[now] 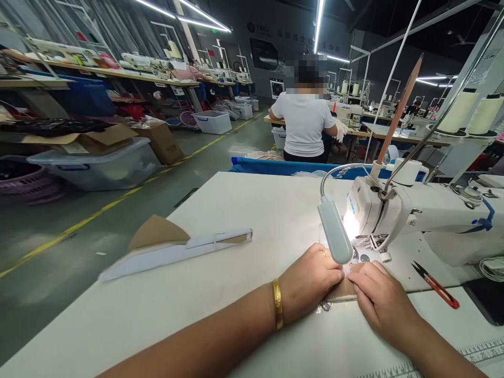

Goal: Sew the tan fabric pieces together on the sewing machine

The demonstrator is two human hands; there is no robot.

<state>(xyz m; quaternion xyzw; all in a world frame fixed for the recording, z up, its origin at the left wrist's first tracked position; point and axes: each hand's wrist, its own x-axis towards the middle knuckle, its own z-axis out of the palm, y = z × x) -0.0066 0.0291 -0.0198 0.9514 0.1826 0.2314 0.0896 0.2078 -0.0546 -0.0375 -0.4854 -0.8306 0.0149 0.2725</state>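
Observation:
A small brown fabric piece (pixel 343 292) with a pale edge lies on the bed of a white sewing machine (pixel 364 210), just in front of the needle area. My left hand (pixel 313 278), with a gold bangle at the wrist, is closed on its left side, fingertips bent down. From the right, my right hand (pixel 384 294) pinches the same piece between thumb and fingers. A grey-green lamp head (pixel 334 231) on a bent neck hangs above and partly covers the left fingertips. The presser foot (pixel 366 242) stands just beyond my hands.
Red-handled thread snips (pixel 437 286) lie right of my right hand, near a dark phone-like object (pixel 488 299). A clear ruler (pixel 484 353) is at the front right. Folded white-and-brown card (pixel 177 249) rests on the table's left. A co-worker in a white shirt (pixel 305 123) sits ahead.

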